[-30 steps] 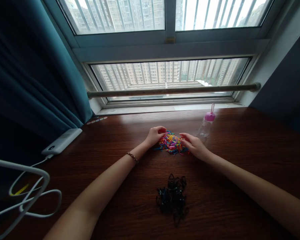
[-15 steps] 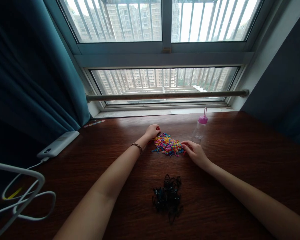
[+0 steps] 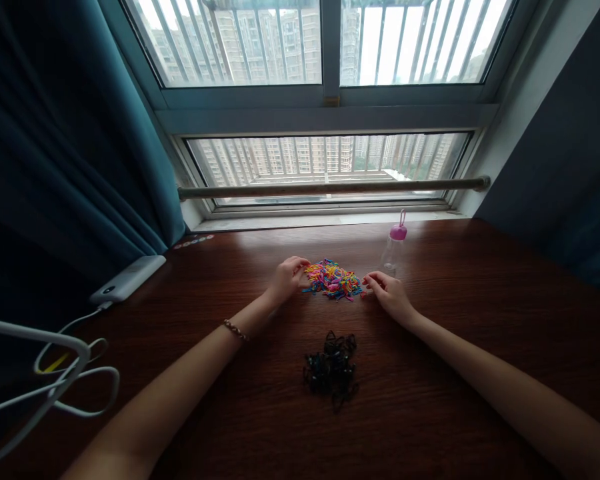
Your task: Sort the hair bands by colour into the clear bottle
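Observation:
A loose heap of small multicoloured bands (image 3: pixel 333 279) lies on the dark wooden table. At its left edge is my left hand (image 3: pixel 287 279), fingers bent with their tips by the bands; whether they pinch any is too small to tell. On the heap's right side, my right hand (image 3: pixel 389 294) has thumb and forefinger close together near a few red bands (image 3: pixel 364 292). What lies between those fingertips is too small to make out. Nearer to me sits a tangled pile of black bands (image 3: pixel 331 369), touched by neither hand.
A clear bottle with a pink lid (image 3: pixel 399 232) stands behind my right hand. At the left are a white power strip-like device (image 3: pixel 129 279), white cables (image 3: pixel 87 373) and a blue curtain (image 3: pixel 145 200). A metal rail (image 3: pixel 330 190) crosses the window beyond the table (image 3: pixel 220 413).
My left hand has shifted left and slightly nearer, from the heap's back edge to its left side. The view has moved a little. My right hand remains near the heap's right edge.

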`<move>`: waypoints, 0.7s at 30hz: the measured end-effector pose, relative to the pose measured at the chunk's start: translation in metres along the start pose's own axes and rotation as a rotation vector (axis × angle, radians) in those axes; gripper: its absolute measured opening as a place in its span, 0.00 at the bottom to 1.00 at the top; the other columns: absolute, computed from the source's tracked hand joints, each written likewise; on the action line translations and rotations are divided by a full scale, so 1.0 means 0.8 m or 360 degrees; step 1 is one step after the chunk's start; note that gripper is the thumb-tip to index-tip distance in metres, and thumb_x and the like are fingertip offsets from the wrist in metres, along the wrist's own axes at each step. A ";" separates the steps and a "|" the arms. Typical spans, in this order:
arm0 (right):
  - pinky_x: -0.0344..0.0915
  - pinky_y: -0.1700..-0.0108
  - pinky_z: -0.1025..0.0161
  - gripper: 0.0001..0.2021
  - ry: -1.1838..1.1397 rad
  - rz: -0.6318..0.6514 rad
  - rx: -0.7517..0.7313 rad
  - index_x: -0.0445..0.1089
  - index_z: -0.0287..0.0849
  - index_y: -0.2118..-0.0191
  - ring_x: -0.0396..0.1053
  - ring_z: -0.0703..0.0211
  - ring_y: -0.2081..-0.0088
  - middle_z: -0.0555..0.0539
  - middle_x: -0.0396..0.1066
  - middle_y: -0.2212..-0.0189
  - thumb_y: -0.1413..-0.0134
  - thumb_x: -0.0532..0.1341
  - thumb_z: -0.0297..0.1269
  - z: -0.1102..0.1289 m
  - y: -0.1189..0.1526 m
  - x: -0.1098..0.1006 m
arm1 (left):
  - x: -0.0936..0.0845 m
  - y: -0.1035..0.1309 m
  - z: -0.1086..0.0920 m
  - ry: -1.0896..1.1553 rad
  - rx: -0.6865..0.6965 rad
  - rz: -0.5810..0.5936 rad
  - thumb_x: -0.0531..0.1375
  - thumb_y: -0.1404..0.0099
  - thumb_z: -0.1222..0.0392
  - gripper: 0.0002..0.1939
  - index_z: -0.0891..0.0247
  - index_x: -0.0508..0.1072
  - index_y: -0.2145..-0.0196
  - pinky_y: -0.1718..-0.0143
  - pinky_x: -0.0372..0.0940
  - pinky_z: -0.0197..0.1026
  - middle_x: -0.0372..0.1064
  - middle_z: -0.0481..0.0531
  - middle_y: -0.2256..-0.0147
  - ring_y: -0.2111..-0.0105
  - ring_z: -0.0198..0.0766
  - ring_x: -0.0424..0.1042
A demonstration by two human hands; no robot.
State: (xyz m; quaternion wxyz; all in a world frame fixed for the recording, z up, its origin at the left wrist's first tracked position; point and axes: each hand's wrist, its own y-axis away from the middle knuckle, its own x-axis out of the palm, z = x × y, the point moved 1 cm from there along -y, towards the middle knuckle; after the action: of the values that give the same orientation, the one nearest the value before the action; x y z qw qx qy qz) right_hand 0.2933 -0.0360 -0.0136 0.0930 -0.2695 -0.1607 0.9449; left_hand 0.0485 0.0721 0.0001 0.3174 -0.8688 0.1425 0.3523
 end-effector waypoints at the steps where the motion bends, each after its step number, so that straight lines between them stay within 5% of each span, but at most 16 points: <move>1: 0.63 0.70 0.66 0.15 0.0030 0.0082 -0.0032 0.68 0.39 0.69 0.68 0.62 0.73 0.47 0.71 0.74 0.44 0.50 0.43 0.007 0.005 0.000 | -0.006 0.013 -0.009 0.0027 -0.0004 0.0008 0.51 0.39 0.62 0.10 0.65 0.71 0.64 0.63 0.63 0.38 0.69 0.54 0.65 0.65 0.37 0.67; 5: 0.62 0.69 0.65 0.14 0.0226 0.0414 -0.0288 0.68 0.40 0.72 0.65 0.62 0.74 0.49 0.68 0.77 0.43 0.50 0.41 0.036 0.037 0.008 | -0.017 0.070 -0.052 0.0109 0.0047 0.0274 0.51 0.38 0.59 0.10 0.63 0.70 0.63 0.65 0.64 0.38 0.69 0.53 0.65 0.67 0.36 0.68; 10: 0.62 0.55 0.58 0.10 0.0279 0.0480 -0.0583 0.68 0.42 0.62 0.64 0.56 0.58 0.44 0.69 0.63 0.44 0.52 0.38 0.053 0.074 0.029 | 0.006 0.119 -0.096 0.0184 0.0137 0.0280 0.51 0.37 0.62 0.11 0.62 0.68 0.58 0.50 0.59 0.43 0.66 0.55 0.56 0.54 0.39 0.64; 14: 0.61 0.52 0.58 0.11 0.0166 0.0623 -0.0622 0.68 0.43 0.59 0.64 0.57 0.56 0.44 0.69 0.61 0.43 0.50 0.35 0.059 0.086 0.036 | 0.024 0.133 -0.106 0.0255 0.0183 0.0361 0.50 0.37 0.61 0.13 0.63 0.66 0.54 0.46 0.56 0.45 0.63 0.56 0.51 0.49 0.40 0.60; 21: 0.64 0.56 0.62 0.12 -0.0011 0.0732 -0.0575 0.68 0.42 0.59 0.67 0.59 0.59 0.44 0.70 0.62 0.42 0.49 0.36 0.070 0.099 0.033 | 0.015 0.134 -0.103 0.0386 0.0176 0.0384 0.50 0.36 0.62 0.12 0.62 0.67 0.57 0.46 0.57 0.46 0.66 0.54 0.53 0.48 0.39 0.60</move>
State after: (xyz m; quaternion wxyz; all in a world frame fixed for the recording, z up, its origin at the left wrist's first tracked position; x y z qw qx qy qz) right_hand 0.2344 -0.1172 -0.0094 -0.1736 -0.3078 -0.2614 0.8982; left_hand 0.0494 -0.0635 -0.0113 0.3007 -0.8626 0.3022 0.2722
